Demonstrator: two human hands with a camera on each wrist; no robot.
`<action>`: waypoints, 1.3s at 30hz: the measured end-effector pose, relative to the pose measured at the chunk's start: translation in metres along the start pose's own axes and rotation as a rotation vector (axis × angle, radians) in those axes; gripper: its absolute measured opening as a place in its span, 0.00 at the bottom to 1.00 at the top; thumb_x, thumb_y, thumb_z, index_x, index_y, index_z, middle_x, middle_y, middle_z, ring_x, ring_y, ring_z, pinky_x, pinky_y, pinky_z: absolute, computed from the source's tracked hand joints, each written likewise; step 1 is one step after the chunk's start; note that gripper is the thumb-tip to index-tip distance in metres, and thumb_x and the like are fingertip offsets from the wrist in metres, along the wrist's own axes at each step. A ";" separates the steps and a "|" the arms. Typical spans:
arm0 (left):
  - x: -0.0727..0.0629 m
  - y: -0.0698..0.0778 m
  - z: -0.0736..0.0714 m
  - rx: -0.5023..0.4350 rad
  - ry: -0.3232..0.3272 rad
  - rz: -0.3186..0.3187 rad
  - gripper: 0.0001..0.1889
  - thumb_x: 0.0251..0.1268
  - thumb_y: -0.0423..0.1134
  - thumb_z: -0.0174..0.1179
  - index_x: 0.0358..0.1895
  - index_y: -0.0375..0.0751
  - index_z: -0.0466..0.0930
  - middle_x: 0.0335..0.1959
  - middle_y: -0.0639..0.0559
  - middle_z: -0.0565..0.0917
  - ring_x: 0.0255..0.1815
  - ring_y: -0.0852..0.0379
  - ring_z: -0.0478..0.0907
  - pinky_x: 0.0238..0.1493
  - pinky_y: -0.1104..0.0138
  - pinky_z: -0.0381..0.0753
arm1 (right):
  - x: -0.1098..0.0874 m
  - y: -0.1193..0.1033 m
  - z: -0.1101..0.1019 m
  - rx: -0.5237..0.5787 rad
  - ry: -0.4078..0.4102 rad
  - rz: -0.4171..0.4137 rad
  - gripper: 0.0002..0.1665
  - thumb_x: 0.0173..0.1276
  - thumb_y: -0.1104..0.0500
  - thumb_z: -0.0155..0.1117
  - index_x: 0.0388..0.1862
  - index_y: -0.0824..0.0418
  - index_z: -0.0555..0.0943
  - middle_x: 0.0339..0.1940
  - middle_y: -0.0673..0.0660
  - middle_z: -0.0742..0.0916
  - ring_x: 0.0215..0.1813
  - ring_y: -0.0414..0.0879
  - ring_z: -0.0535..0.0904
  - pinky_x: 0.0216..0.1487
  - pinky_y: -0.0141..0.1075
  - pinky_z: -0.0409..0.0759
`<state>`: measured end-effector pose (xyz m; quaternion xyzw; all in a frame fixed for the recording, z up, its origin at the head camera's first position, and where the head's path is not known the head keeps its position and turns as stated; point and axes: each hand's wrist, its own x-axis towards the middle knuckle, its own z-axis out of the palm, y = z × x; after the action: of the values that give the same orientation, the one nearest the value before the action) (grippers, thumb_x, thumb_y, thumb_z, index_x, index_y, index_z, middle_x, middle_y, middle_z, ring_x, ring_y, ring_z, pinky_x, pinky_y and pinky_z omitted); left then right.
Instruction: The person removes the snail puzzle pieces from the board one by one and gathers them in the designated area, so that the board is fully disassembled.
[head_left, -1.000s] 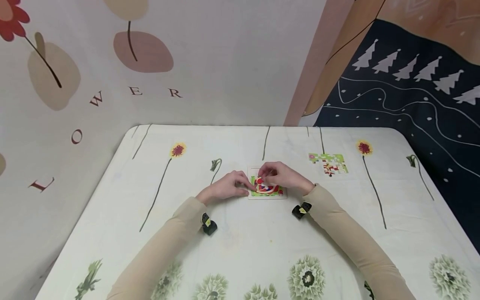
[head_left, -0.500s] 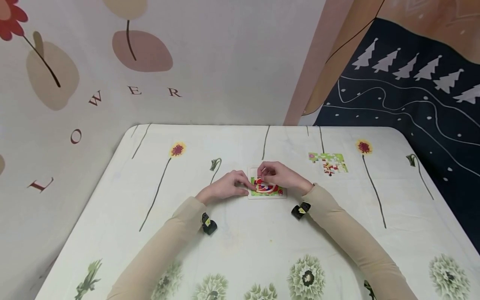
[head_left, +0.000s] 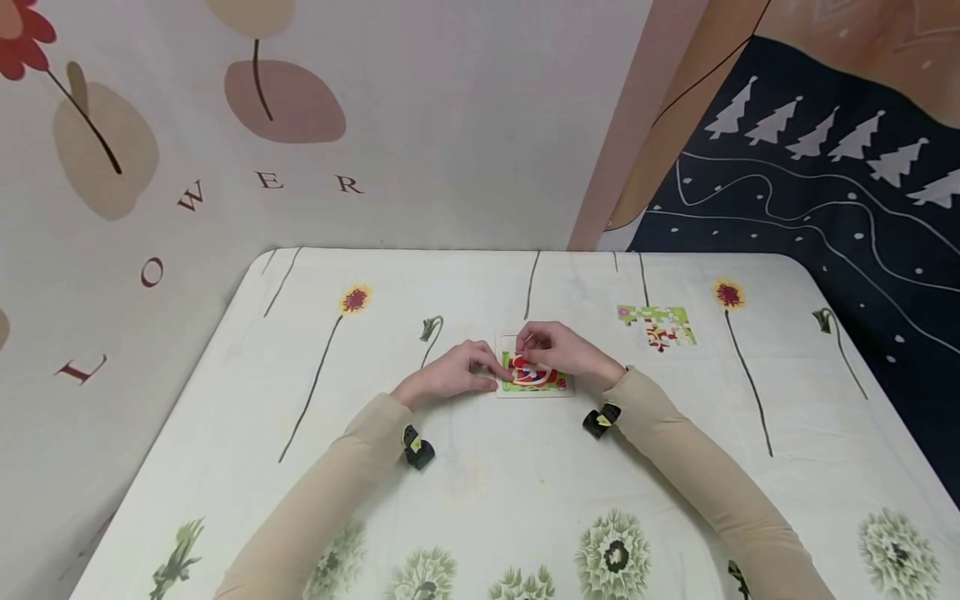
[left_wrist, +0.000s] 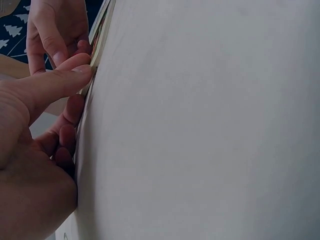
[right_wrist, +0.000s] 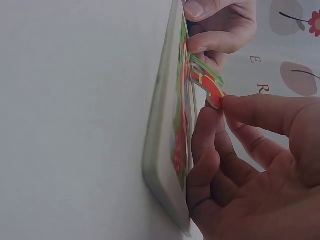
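A small jigsaw puzzle board point(head_left: 536, 395) with a pale frame and a red, green and white picture lies mid-table. My right hand point(head_left: 568, 351) is over its upper right part. Between thumb and index finger it pinches a red and green puzzle piece point(right_wrist: 212, 89), tilted up from the board's surface in the right wrist view. From the left, my left hand point(head_left: 457, 371) reaches to the board, index finger extended onto the picture and thumb at the frame's near left edge. Its other fingers rest low against the table in the left wrist view.
Several puzzle pieces point(head_left: 670, 317), green with red and white parts, lie grouped to the right of the board. The table is covered by a white flower-print cloth point(head_left: 487, 483). A printed curtain point(head_left: 465, 125) hangs behind the far edge.
Both hands stay nearly where they were at the board. The right hand's fingers shift only slightly with the puzzle piece.
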<state>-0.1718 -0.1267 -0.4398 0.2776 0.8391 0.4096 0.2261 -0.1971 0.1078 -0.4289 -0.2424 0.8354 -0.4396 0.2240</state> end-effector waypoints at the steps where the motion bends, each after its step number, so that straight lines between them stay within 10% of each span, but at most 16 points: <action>1: 0.000 0.000 0.000 0.001 0.001 0.001 0.11 0.63 0.32 0.65 0.48 0.41 0.88 0.48 0.47 0.83 0.54 0.54 0.72 0.59 0.61 0.66 | 0.000 0.000 0.000 0.002 0.003 0.000 0.09 0.70 0.68 0.55 0.46 0.65 0.79 0.42 0.62 0.85 0.42 0.47 0.78 0.44 0.35 0.74; 39: 0.001 -0.001 0.000 -0.011 -0.002 -0.023 0.11 0.64 0.33 0.65 0.49 0.41 0.88 0.50 0.45 0.81 0.55 0.53 0.71 0.58 0.61 0.65 | -0.024 0.016 -0.023 0.040 0.071 0.007 0.08 0.70 0.66 0.57 0.45 0.67 0.80 0.41 0.64 0.85 0.40 0.45 0.76 0.41 0.32 0.73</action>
<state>-0.1729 -0.1266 -0.4410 0.2673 0.8396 0.4114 0.2332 -0.1945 0.1444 -0.4265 -0.2190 0.8347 -0.4638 0.2006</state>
